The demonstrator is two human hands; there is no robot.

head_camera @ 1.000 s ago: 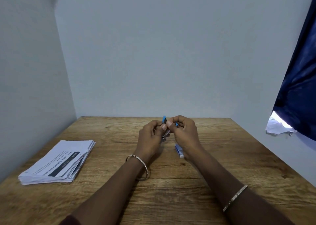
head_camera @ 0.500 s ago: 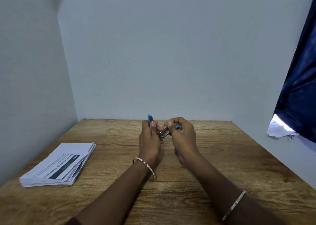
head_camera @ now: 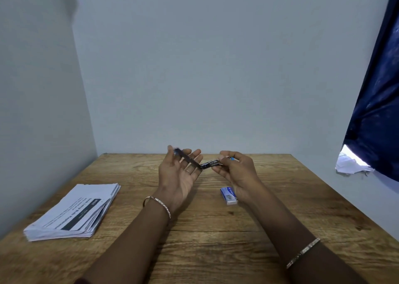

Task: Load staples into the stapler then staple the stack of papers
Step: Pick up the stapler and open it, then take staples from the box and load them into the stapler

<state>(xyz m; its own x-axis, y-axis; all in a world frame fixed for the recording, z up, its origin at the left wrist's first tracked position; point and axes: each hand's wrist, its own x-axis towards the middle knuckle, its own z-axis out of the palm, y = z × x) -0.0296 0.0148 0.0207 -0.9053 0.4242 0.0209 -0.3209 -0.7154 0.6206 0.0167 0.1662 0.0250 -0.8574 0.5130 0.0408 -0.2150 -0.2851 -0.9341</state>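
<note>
A small stapler [head_camera: 199, 162] is held above the middle of the wooden table [head_camera: 216, 229], swung wide open at its hinge. My left hand [head_camera: 179, 173], palm up, holds the top arm between thumb and fingers. My right hand [head_camera: 236, 171] grips the other arm, where a bit of blue plastic shows. A small blue and white staple box [head_camera: 228, 195] lies on the table just below my right hand. The stack of printed papers [head_camera: 75, 212] rests at the table's left side.
Grey walls close the table at the back and left. A dark blue curtain [head_camera: 377, 111] hangs at the right, with crumpled white paper [head_camera: 349, 165] under it.
The stapler was folded between both hands close together; my hands have moved apart and the stapler has swung open. The staple box, partly hidden before, shows again.
</note>
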